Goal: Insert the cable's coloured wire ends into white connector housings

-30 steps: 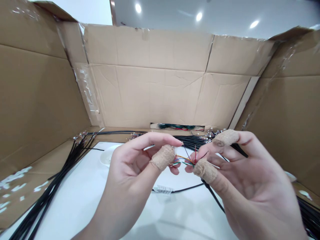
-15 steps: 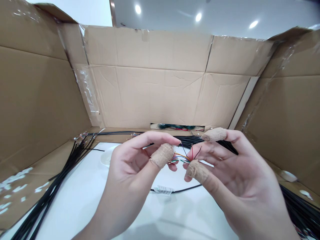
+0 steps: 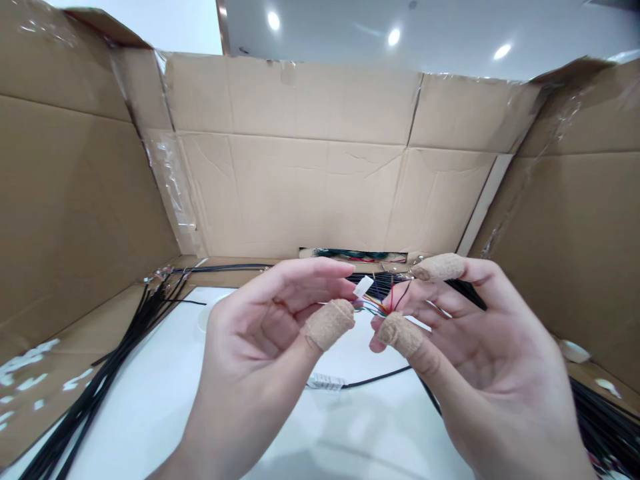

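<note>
Thin coloured wires (image 3: pixel 392 297), red, orange, purple, green and dark, fan out from the pinch of my right hand (image 3: pixel 465 353). Its taped thumb presses them against a finger behind, while the taped index finger stays raised. A small white block (image 3: pixel 363 287), the kind of which I cannot make out, is at the left ends of some wires. My left hand (image 3: pixel 270 340) is close beside it, with taped thumb and index finger spread apart. Its further fingertips are just behind the block; whether they touch it is unclear. Below, a black cable (image 3: pixel 377 379) carries a white printed label (image 3: pixel 326 381).
Cardboard walls (image 3: pixel 300 187) enclose the white work surface (image 3: pixel 320 433). Bundles of black cables lie at the left (image 3: pixel 120 363), the back and the right (image 3: pixel 600 420). White scraps (image 3: pixel 30 357) are scattered on the left cardboard. A white spoon-like piece (image 3: pixel 609 387) lies at the right.
My left thumb and index finger have parted from the wires, and the white block now shows. My right hand keeps its pinch, shifted slightly right.
</note>
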Motion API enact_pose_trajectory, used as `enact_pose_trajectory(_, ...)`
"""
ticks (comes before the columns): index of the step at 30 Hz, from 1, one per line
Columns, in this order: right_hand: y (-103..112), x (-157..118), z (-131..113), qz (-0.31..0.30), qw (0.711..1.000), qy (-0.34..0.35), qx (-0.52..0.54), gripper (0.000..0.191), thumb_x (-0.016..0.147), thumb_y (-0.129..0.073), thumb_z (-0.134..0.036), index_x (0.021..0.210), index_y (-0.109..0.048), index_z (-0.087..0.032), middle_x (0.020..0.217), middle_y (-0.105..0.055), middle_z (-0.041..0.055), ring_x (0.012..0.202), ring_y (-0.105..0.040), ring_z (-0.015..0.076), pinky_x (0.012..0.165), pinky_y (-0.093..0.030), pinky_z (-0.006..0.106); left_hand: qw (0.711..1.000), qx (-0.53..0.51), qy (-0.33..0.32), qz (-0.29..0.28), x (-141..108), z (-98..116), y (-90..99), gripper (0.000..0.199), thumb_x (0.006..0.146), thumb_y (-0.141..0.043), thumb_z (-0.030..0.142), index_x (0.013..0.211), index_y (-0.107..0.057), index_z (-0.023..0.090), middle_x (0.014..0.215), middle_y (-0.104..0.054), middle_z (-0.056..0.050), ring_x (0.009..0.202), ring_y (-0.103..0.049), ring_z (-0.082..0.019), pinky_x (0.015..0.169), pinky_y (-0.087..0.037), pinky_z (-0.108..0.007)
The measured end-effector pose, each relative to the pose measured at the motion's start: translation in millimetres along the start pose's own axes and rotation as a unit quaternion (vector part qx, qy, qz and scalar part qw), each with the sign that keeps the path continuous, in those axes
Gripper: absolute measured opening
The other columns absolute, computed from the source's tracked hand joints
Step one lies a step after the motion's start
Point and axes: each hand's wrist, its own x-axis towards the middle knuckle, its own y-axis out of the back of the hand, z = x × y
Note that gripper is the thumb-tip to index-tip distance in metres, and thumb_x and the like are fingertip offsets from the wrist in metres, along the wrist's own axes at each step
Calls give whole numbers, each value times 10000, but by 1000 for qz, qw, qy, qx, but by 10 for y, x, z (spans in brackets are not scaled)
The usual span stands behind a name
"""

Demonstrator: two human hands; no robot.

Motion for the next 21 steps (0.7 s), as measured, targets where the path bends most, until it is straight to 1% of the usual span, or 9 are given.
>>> enact_pose_trajectory(3,3,2,-11,-6,1000,-5,14,255,817,-723,-98,951,-566,-246,801,-693,-24,637,-680,92,610,-618,174,999,23,-27,24,-16,-12,-28,278,854,-723,100,981,-760,346,899,-768,105,823,-720,-31,710,-536,-6)
enact_pose_trajectory(6,2,20,-24,-9,999,-1,50,260,802,-715,-62,930,-561,-228,774,-690,-15,626,-681,98,590,-618,174,997,58,-30,39,-33,-4,-33,294,844,-728,91,993,-752,342,881,-770,95,798,-726,-45,709,-556,-35)
enact_pose_trajectory(9,1,42,-15,-11,997,-3,75,253,807,-700,-43,903,-550,-222,792,-670,-11,654,-686,102,591,-618,173,993,92,-42,55,-43,12,-43,294,835,-734,96,996,-741,342,870,-771,89,782,-729,-64,688,-575,-69)
enact_pose_trajectory(11,-1,52,2,-10,997,-2,82,252,808,-699,-39,888,-549,-225,813,-645,-20,665,-678,96,596,-620,177,990,108,-59,76,-40,16,-67,299,825,-738,89,995,-730,335,853,-770,88,758,-729,-75,667,-585,-95)
enact_pose_trajectory(14,-6,48,19,-7,996,3,86,249,810,-700,-41,877,-544,-225,822,-614,-28,646,-673,92,599,-631,192,983,118,-99,102,-43,10,-131,345,803,-735,39,986,-709,331,827,-759,100,743,-725,-84,697,-604,-141)
enact_pose_trajectory(16,-10,32,14,2,997,21,73,248,815,-697,-46,885,-542,-226,833,-605,-29,648,-687,99,596,-637,200,977,120,-133,119,-59,6,-175,377,783,-731,-4,963,-702,326,823,-749,107,746,-721,-88,724,-611,-165)
enact_pose_trajectory(18,-19,9,-1,17,998,47,39,273,817,-693,-43,921,-543,-246,860,-602,-37,653,-699,107,608,-651,229,968,135,-159,142,-79,5,-205,372,775,-728,-21,927,-703,318,845,-740,108,758,-717,-88,734,-612,-175)
enact_pose_trajectory(21,-50,-25,-21,55,993,98,-26,396,790,-704,-3,997,-556,-306,928,-614,-49,739,-702,118,691,-663,274,959,160,-174,158,-96,9,-213,372,776,-722,-25,906,-704,323,881,-736,119,791,-710,-78,734,-603,-162)
